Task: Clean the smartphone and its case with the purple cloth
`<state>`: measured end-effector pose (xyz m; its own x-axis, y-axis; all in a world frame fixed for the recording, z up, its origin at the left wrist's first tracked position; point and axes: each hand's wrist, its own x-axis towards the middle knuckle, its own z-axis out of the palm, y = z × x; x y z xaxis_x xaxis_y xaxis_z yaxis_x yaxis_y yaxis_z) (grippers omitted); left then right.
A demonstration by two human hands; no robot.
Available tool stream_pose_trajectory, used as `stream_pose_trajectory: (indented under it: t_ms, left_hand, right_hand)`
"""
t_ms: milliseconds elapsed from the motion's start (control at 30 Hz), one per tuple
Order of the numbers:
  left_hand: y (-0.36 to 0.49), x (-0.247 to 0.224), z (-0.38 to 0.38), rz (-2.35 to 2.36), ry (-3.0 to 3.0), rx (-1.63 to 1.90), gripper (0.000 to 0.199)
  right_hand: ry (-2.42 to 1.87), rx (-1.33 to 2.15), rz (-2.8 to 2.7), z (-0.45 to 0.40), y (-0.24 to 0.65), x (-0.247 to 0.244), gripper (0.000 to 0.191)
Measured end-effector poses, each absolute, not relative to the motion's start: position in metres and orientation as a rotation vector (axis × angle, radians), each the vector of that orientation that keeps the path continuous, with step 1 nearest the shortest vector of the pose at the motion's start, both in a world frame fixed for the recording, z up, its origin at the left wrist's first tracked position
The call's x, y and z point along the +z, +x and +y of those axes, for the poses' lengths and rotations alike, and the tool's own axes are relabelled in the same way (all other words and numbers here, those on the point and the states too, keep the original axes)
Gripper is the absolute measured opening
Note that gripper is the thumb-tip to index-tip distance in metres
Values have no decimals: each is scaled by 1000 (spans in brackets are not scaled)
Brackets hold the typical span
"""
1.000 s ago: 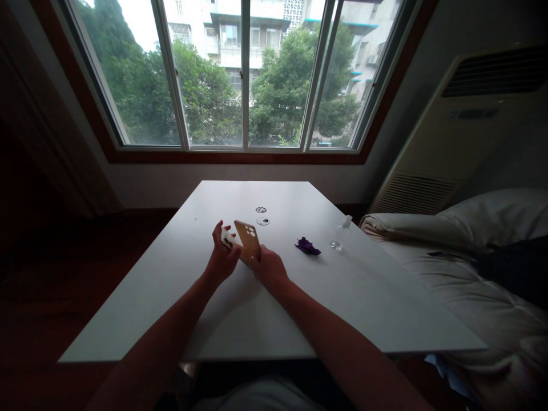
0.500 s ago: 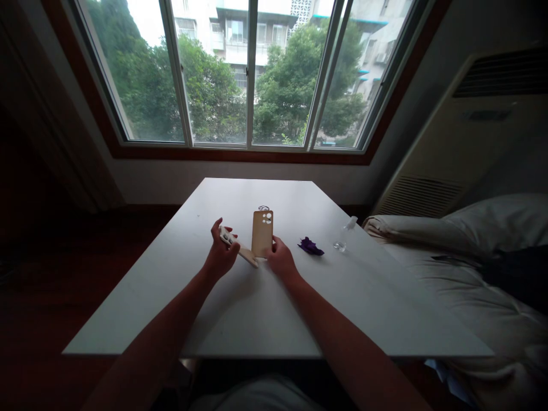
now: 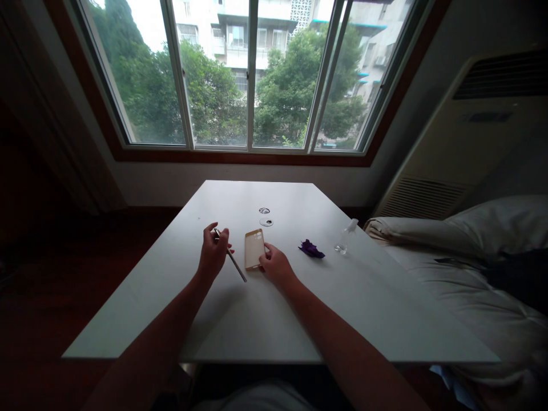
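Clasping the uncased phone edge-on, the left hand holds it apart from the case, pinched inside-out to view by the right hand between the tabletop's near and far edges.

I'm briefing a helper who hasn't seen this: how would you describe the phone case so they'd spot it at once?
By the window stands a white table. Over its middle, the right hand grips the phone case by its right side. It is the tan, shallow shell with camera cutouts near the top, unlike the slim phone seen edge-on in the left hand.
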<state>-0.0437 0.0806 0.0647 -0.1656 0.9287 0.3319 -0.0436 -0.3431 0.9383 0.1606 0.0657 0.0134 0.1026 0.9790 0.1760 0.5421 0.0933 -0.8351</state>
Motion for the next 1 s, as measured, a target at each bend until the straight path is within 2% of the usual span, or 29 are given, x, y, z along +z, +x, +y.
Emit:
stream_pose_trajectory:
  t_ms: [200, 267, 467, 667, 733, 833, 1000]
  left_hand:
    - [-45, 65, 84, 1107, 1153, 1549, 58]
    - [-44, 65, 83, 1119, 1138, 1538, 58]
    - [-38, 61, 82, 1161, 1095, 1503, 59]
    - [-33, 56, 82, 1224, 1077, 1447, 72]
    - [-33, 55, 82, 1184, 1126, 1441, 73]
    - [-33, 52, 84, 1090, 1240, 1431, 71]
    - [-37, 35, 93, 1243, 1876, 1340, 57]
  right_hand:
    - [-1727, 335, -1701, 51, 162, 33, 53]
    - [-1649, 225, -1669, 44, 159, 42, 52]
    - [-1227, 403, -1900, 14, 136, 60, 52]
    - [-1282, 175, -2083, 4, 121, 54, 32]
    - [-1344, 167, -2023, 7, 125, 54, 27]
    - [-1421, 231, -1801, 18, 139, 58, 28]
    - [-1528, 441, -1440, 46, 174, 61, 33]
